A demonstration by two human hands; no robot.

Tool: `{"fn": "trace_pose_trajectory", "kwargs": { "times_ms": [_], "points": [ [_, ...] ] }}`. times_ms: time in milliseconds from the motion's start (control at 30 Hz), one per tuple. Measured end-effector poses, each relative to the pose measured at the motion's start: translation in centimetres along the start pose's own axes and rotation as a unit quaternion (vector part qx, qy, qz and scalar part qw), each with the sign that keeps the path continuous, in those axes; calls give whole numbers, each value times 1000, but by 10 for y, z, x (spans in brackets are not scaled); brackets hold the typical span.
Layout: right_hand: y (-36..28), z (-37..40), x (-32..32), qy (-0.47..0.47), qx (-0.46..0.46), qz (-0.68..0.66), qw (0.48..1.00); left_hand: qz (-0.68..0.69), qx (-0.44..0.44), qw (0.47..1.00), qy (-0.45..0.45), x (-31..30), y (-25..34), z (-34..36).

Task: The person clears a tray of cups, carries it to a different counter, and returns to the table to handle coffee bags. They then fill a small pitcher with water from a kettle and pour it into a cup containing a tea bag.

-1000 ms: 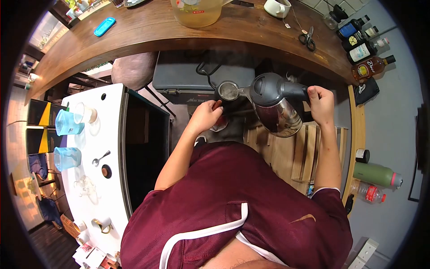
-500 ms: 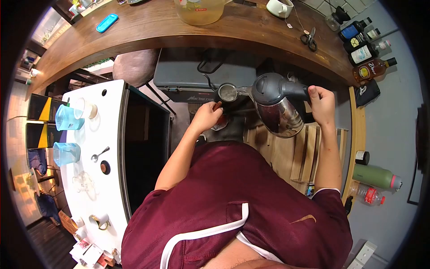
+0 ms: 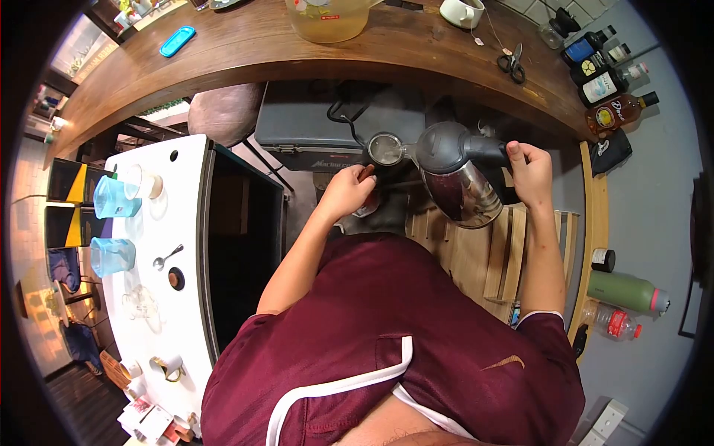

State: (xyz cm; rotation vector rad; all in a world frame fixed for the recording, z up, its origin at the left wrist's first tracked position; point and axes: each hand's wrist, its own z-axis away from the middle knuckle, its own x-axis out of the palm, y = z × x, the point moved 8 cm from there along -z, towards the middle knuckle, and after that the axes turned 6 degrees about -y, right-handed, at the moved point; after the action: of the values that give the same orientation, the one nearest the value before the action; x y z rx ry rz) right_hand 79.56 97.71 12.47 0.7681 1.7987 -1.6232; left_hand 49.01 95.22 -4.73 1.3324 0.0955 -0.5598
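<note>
- Holding, right hand [image 3: 531,172]: our fingers are wrapped around the black handle [image 3: 487,151] of a steel kettle [image 3: 465,189], which is tilted, its lid [image 3: 439,145] leaning left. Kettle level: we cannot see inside.
- Holding, left hand [image 3: 348,192]: our fingers pinch a reddish-brown grip [image 3: 367,172], apparently that of a small round vessel [image 3: 386,149] just left of the kettle.
- Change noted: against half a second ago, we have brought the small round vessel slightly nearer the kettle, whose tilt stays much the same. We judge this a small correction, setting the vessel's mouth closer to the kettle's pouring end.
- Vessel contents: something pale grey shows within; we cannot tell liquid from reflection.
- Beyond the kettle, on the wooden counter [image 3: 260,52]: one clear pitcher [image 3: 327,26], yellowish liquid inside; one white cup [image 3: 461,13], strings hanging out, contents hidden from us.
- Right of the kettle: one amber bottle [image 3: 621,113], one green flask [image 3: 623,290], one red-capped plastic bottle [image 3: 613,323]; we cannot confirm how full.
- Far left of the kettle, on the white table [image 3: 175,223]: two translucent blue cups [image 3: 113,256], contents unclear to us; one spoon [image 3: 167,257].
</note>
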Motion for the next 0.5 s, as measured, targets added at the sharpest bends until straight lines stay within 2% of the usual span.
{"fn": "trace_pose_trajectory", "kwargs": {
  "times_ms": [67,267,367,433,500],
  "points": [
    [0,1,-1,4,11,9,1000,5,14,1000,9,0,-2,-1],
    [2,2,-1,12,8,-1,1000,-8,-34,999,0,4,-14,0],
    [5,1,0,-3,9,-6,1000,9,-29,1000,7,9,-26,-5],
    [5,1,0,-1,4,-3,1000,32,22,998,39,8,-24,-8],
    [5,1,0,2,0,-1,1000,21,4,1000,23,7,-19,-7]
  ]
}}
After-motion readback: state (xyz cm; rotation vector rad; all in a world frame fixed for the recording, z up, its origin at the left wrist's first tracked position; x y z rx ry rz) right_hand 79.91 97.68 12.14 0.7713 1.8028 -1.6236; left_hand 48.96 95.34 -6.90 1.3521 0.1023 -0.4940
